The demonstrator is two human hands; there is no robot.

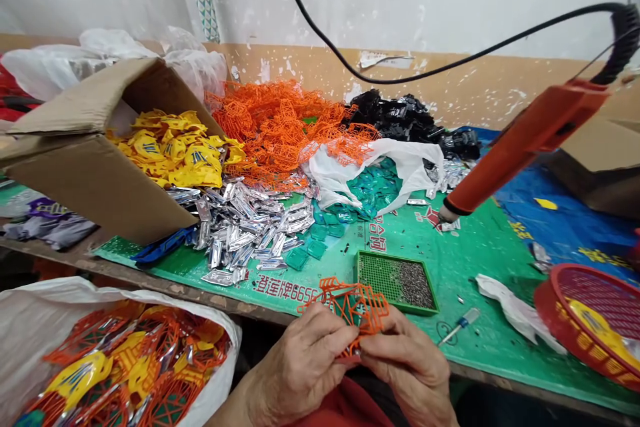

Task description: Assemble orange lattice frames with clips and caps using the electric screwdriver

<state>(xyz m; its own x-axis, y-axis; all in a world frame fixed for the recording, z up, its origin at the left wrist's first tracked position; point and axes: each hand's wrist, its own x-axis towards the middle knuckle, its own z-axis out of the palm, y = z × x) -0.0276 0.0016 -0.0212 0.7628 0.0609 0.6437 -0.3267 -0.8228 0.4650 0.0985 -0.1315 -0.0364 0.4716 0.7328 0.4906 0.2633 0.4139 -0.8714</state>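
Note:
Close to the bench's front edge, my left hand [310, 353] and my right hand [407, 357] grip an orange plastic lattice frame [367, 310] from both sides. Thumbs and fingers are closed on its lower part, which they partly hide. Behind the frame sits a green perforated tray [363, 280] with a heap of small dark screws [416, 283] in its right half. A screwdriver with a clear-blue handle [467, 317] lies to the right of my right hand. Above the bench hangs an orange-red electric screwdriver [530, 140], tip down.
Heaps of silver pieces [245, 227], teal translucent pieces [375, 183], orange frames [280, 120] and black parts [395, 117] cover the back. A cardboard box [80, 173] holds yellow parts [185, 147]. A white sack [200, 320] stands lower left; a red basket [560, 320] is right.

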